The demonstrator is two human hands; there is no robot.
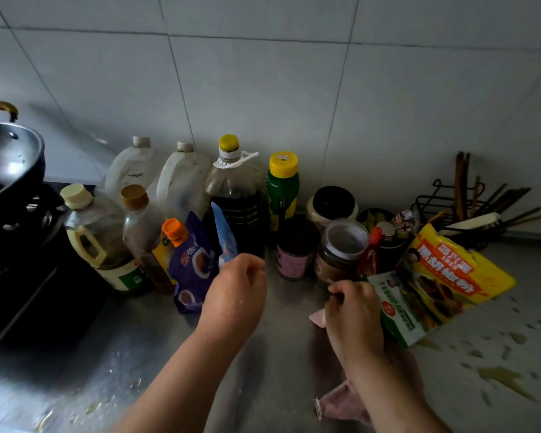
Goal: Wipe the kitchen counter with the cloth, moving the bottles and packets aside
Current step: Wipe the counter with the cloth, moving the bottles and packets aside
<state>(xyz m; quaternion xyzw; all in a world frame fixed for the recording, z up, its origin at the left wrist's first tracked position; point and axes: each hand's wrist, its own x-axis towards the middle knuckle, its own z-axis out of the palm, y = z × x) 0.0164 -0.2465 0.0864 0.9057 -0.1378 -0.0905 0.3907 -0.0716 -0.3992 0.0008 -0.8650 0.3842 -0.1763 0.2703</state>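
Wet steel counter [138, 354], white tiled wall [263, 73].
My right hand [353, 310] grips the cloth [344, 401]; left hand [235, 292] curled, hold unclear.

The wet steel counter [175, 354] bears crowded bottles [238, 195], jars [341, 248], seasoning packets [450, 276] and a pink cloth [341, 404].

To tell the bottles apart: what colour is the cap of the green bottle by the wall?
Yellow cap on the green bottle, clearest in the head view.

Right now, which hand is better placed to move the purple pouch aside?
Left. The left hand is beside the purple pouch; the right hand is farther off, by the green packet, seemingly holding the pink cloth.
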